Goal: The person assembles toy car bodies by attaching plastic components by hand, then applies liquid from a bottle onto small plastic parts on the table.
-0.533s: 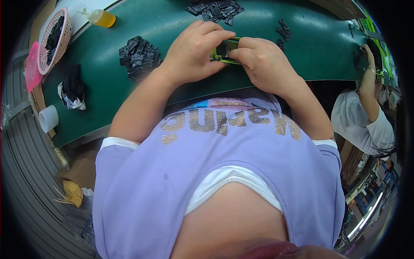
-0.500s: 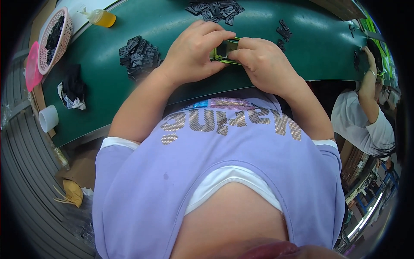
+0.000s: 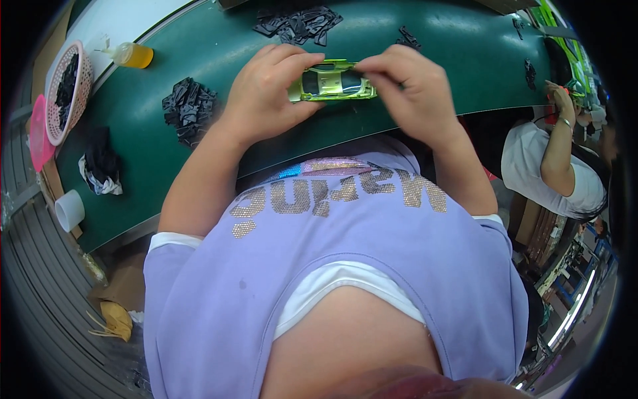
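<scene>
A shiny lime-green toy car body with dark windows is held above the green table, its roof toward me. My left hand is closed round its left end, fingers along the far side and thumb along the near side. At the car's right end, my right hand has its fingers curled, the forefinger touching the far edge; its outline is slightly blurred. Left of my left wrist is a pile of black plastic parts. Beyond the car is another pile of flat black parts.
At the left stand a pink basket with black pieces, a bottle of yellow liquid, a dark cloth and a white cup. A few black parts lie far right. A co-worker sits at the right.
The toy car has been turned over: its hollow inside showed before, now its roof does. My right hand has moved outward to the car's right end. The whole view has shifted slightly.
</scene>
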Action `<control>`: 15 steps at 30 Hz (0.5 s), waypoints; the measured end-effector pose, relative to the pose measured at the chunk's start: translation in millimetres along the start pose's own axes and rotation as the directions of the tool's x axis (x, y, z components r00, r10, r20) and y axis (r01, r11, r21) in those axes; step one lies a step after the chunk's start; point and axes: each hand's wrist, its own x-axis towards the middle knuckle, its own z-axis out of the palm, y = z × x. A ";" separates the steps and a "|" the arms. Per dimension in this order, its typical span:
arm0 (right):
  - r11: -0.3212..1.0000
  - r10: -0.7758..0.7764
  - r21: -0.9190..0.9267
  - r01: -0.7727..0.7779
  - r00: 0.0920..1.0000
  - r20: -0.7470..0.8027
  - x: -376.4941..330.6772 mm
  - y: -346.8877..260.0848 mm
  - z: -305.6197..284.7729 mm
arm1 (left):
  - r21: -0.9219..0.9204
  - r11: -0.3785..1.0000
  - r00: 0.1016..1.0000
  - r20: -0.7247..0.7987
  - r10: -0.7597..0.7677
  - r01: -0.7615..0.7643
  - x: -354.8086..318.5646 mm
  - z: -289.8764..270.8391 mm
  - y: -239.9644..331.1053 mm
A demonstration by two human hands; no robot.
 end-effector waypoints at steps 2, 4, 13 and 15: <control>0.956 0.261 0.162 -0.246 0.962 -0.078 -9.8 20.9 -7.3 | 0.003 1.000 1.000 0.017 -0.023 0.023 0.5 -1.9 2.2; 0.907 0.398 0.167 -0.386 0.916 -0.047 -21.8 37.0 -11.2 | 0.003 1.000 1.000 0.023 -0.021 0.021 1.3 -1.1 2.4; 0.884 0.435 -0.060 -0.464 0.862 -0.260 -38.6 61.6 -12.9 | -0.007 1.000 0.999 0.031 -0.022 0.022 2.5 -2.1 2.9; 0.914 0.312 -0.211 -0.346 0.933 -0.178 -37.0 57.4 -10.8 | 0.000 1.000 0.999 0.038 -0.028 0.028 1.7 -1.5 1.3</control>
